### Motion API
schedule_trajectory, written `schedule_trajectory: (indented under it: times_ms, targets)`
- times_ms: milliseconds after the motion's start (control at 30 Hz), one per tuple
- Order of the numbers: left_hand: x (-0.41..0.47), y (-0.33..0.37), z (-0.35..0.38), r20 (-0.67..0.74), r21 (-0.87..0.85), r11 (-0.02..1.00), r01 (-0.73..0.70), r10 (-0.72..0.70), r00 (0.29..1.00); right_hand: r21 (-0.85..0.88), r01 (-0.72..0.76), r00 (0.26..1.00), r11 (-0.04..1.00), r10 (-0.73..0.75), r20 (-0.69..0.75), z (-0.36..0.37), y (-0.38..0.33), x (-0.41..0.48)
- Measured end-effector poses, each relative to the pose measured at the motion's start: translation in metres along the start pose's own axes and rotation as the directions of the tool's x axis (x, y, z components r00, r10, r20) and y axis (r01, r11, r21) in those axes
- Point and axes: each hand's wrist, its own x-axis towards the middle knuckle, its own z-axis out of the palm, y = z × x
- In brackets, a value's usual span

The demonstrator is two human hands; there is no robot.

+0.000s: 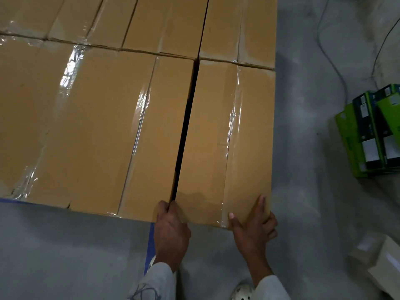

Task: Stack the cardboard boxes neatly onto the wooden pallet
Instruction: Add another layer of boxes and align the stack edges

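Note:
A layer of tan, tape-sealed cardboard boxes fills the upper left of the view. The rightmost front box [227, 131] stands apart from its neighbour [155, 135] by a narrow dark gap [186, 126]. My left hand [171, 230] grips the box's near left corner, fingers curled into the gap. At the near right corner my right hand [255, 226] holds on, thumb and forefinger lying on the top, other fingers round the edge. The pallet is hidden under the boxes, apart from a blue edge [149, 245].
Grey concrete floor [307, 148] surrounds the stack. Green and black cartons [372, 135] lie on the floor at the right. A pale box [381, 263] sits at the lower right. Thin cables [331, 59] trail across the floor at the upper right. My shoe [242, 291] shows below.

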Motion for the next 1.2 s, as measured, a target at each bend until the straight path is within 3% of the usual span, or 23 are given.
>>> schedule_trajectory:
  times_ms: [867,1200]
  targets:
    - [-0.002,-0.006,0.001,-0.02,-0.036,0.998,-0.048,0.047,0.999,0.044,-0.001,0.999,0.999,-0.001,0.039,-0.005,0.0,0.006]
    - [0.006,-0.019,0.004,-0.012,0.068,0.991,-0.115,0.116,0.993,0.022,0.018,0.999,1.0,-0.019,0.034,-0.003,0.002,0.008]
